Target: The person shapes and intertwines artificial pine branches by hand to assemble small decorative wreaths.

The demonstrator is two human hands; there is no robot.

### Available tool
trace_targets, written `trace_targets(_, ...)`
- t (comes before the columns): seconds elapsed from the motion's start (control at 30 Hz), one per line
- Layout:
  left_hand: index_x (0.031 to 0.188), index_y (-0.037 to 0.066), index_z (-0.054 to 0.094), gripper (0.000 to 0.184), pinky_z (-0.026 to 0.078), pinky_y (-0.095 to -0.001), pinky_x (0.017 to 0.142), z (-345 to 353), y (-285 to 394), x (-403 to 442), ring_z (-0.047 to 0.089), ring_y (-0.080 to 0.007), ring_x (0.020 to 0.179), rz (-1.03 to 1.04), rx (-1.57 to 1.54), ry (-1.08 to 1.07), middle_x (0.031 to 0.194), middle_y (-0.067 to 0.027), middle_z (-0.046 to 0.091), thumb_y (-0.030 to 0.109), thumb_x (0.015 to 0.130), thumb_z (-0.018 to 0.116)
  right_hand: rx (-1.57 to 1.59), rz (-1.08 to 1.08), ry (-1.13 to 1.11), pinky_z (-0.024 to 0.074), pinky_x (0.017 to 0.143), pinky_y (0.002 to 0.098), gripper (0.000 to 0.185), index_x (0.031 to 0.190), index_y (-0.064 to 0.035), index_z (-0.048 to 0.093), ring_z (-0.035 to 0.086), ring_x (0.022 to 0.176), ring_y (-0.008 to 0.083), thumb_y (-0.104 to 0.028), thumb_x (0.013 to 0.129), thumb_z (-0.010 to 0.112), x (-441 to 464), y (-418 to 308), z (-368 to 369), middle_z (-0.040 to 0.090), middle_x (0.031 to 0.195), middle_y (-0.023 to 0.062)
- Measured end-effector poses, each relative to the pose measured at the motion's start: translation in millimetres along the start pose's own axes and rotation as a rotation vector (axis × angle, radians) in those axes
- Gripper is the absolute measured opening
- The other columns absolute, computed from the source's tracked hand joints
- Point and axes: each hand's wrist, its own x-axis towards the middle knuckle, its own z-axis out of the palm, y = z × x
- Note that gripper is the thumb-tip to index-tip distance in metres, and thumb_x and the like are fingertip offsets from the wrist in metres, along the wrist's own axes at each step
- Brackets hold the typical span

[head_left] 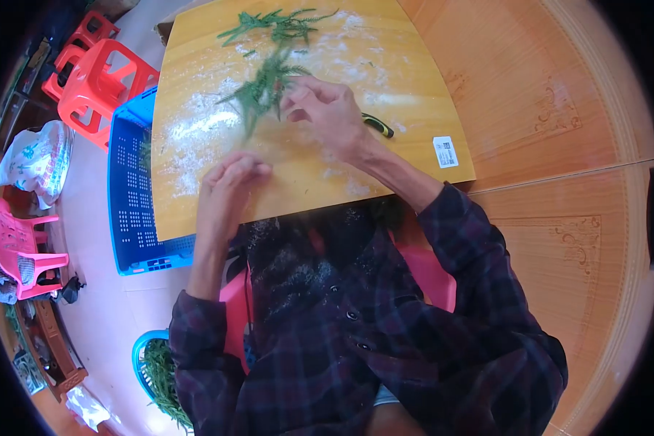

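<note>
My right hand (pixel 330 116) is over the middle of the table, its thumb and fingers pinched at the edge of a feathery green sprig (pixel 258 91). The sprig is slightly blurred, and a small red spot shows beside the fingertips. Nearer the table's front edge is my left hand (pixel 229 182), fingers curled together below the sprig's lower tip. Whatever those fingers may hold is hidden. More green sprigs (pixel 280 27) lie at the far side of the table. Beside my right wrist rests a black and yellow tool handle (pixel 378 125), partly covered by the hand.
White powdery bits are scattered over the yellow tabletop (pixel 414 138), which bears a white label (pixel 445 152). A blue crate (pixel 131 196) stands against its left side. Red stools (pixel 98 87), a pink chair (pixel 29 251) and a basket of greens (pixel 160 370) are on the floor. Wooden panels (pixel 545 94) border the right.
</note>
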Motion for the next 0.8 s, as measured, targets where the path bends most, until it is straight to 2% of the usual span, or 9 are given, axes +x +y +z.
trace_targets(0.1, 0.098, -0.002, 0.057, 0.024, 0.046, -0.0313, 0.081, -6.2, 6.7, 1.0, 0.060, -0.0184, 0.083, 0.094, -0.113, 0.008, 0.085, -0.0112, 0.062, 0.019, 0.089, 0.051, -0.644, -0.615, 0.057, 0.0454, 0.068, 0.0320, 0.013, 0.079, -0.0015, 0.063, 0.056, 0.080, 0.0196, -0.015, 0.078, 0.060, -5.6, -9.3, 0.9, 0.058, 0.093, 0.0070)
trace_targets(0.2, 0.101, -0.001, 0.056, 0.027, 0.045, -0.0336, 0.080, -5.4, 9.7, -2.6, 0.060, -0.0196, 0.085, 0.120, -0.267, -0.046, 0.089, -0.0112, 0.062, 0.023, 0.090, 0.051, -1.112, -1.018, -0.126, 0.0409, 0.078, 0.0381, 0.014, 0.075, -0.0025, 0.061, 0.053, 0.093, 0.0241, -0.015, 0.069, 0.061, -22.5, -24.0, 11.2, 0.058, 0.094, 0.0072)
trace_targets(0.23, 0.102, -0.001, 0.055, 0.028, 0.045, -0.0329, 0.080, -5.3, 7.6, -0.7, 0.059, -0.0193, 0.086, 0.096, -0.323, -0.065, 0.090, -0.0107, 0.062, 0.024, 0.090, 0.051, -1.165, -0.980, -0.193, 0.0386, 0.085, 0.0394, 0.013, 0.072, -0.0051, 0.058, 0.052, 0.100, 0.0241, -0.013, 0.065, 0.066, -31.6, -19.2, 17.7, 0.059, 0.098, 0.0049)
trace_targets(0.37, 0.113, -0.001, 0.049, 0.035, 0.044, -0.0308, 0.081, -14.4, -0.1, 1.9, 0.057, -0.0182, 0.093, -0.021, -0.288, -0.025, 0.099, -0.0086, 0.059, 0.021, 0.086, 0.056, -1.069, -0.813, -0.418, 0.0383, 0.085, 0.0407, 0.016, 0.074, -0.0058, 0.059, 0.052, 0.099, 0.0238, -0.017, 0.066, 0.068, -55.2, -8.1, 32.5, 0.058, 0.102, 0.0044)
trace_targets(0.47, 0.118, -0.002, 0.044, 0.041, 0.044, -0.0329, 0.083, -20.2, -3.7, 6.3, 0.058, -0.0208, 0.093, -0.026, -0.224, 0.053, 0.099, -0.0093, 0.059, 0.014, 0.083, 0.059, -0.727, -0.758, -0.371, 0.0399, 0.081, 0.0383, 0.017, 0.077, -0.0066, 0.062, 0.054, 0.092, 0.0232, -0.021, 0.070, 0.067, -59.4, -16.8, 31.5, 0.058, 0.094, 0.0062)
trace_targets(0.57, 0.117, -0.002, 0.045, 0.038, 0.045, -0.0355, 0.084, -18.5, 0.6, 4.8, 0.059, -0.0235, 0.091, -0.027, -0.250, 0.007, 0.095, -0.0121, 0.060, 0.013, 0.084, 0.056, -0.638, -0.585, -0.178, 0.0442, 0.075, 0.0321, 0.021, 0.085, -0.0061, 0.063, 0.057, 0.086, 0.0199, -0.025, 0.078, 0.065, -44.6, -10.6, 12.7, 0.059, 0.093, 0.0063)
trace_targets(0.67, 0.116, -0.001, 0.044, 0.037, 0.045, -0.0373, 0.085, -16.0, 1.9, 4.1, 0.060, -0.0254, 0.090, -0.001, -0.255, -0.048, 0.092, -0.0147, 0.061, 0.014, 0.085, 0.055, -0.395, -0.138, 0.079, 0.0453, 0.070, 0.0266, 0.028, 0.094, -0.0037, 0.060, 0.057, 0.082, 0.0140, -0.029, 0.083, 0.062, -36.6, -10.1, 4.6, 0.061, 0.091, 0.0046)
trace_targets(0.7, 0.117, -0.001, 0.044, 0.037, 0.045, -0.0378, 0.085, -16.4, 1.4, 4.7, 0.060, -0.0256, 0.090, 0.001, -0.257, -0.046, 0.092, -0.0153, 0.061, 0.014, 0.085, 0.055, -0.330, -0.141, 0.063, 0.0443, 0.071, 0.0246, 0.038, 0.104, -0.0011, 0.057, 0.055, 0.084, 0.0086, -0.034, 0.085, 0.061, -30.2, -4.3, 0.7, 0.061, 0.094, 0.0045)
trace_targets(0.8, 0.117, 0.000, 0.044, 0.037, 0.045, -0.0378, 0.084, -13.6, 1.6, 2.5, 0.060, -0.0258, 0.090, 0.008, -0.231, -0.028, 0.092, -0.0157, 0.062, 0.018, 0.086, 0.054, -0.053, -0.032, -0.058, 0.0448, 0.072, 0.0236, 0.045, 0.111, 0.0007, 0.055, 0.055, 0.085, 0.0078, -0.035, 0.084, 0.063, -33.7, 5.4, 1.7, 0.061, 0.095, 0.0070)
